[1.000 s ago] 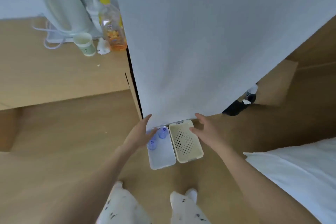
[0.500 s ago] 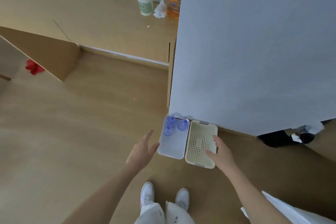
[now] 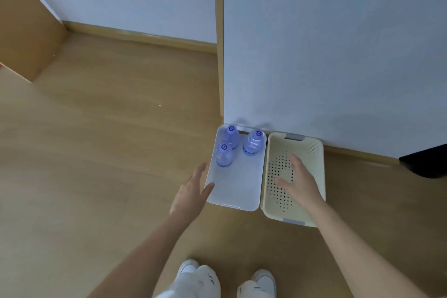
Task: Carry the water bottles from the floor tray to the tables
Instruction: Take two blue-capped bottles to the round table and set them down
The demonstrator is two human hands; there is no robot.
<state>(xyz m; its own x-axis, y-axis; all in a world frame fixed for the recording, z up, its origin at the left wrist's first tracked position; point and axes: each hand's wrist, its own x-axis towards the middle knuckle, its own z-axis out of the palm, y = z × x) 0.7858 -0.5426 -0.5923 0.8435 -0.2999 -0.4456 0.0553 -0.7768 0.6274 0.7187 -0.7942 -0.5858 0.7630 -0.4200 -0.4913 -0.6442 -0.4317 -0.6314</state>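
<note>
Three clear water bottles with blue caps stand upright at the far end of a white floor tray (image 3: 238, 191): one at the back left (image 3: 231, 136), one at the back right (image 3: 254, 143), one in front (image 3: 224, 155). My left hand (image 3: 192, 192) hovers open at the tray's left edge, below the front bottle, holding nothing. My right hand (image 3: 298, 180) is open with spread fingers over the cream perforated basket (image 3: 312, 152) beside the tray. Neither hand touches a bottle.
Tray and basket sit on the wooden floor against a white wall panel (image 3: 333, 43). A wooden partition (image 3: 26, 31) stands at the left. A dark object (image 3: 425, 162) lies at the right edge. My white shoes (image 3: 227, 278) are just below the tray.
The view has dropped lower and closer to the floor; the tabletop with cup and kettle has left the frame. Both hands have moved nearer the tray and basket, staying open.
</note>
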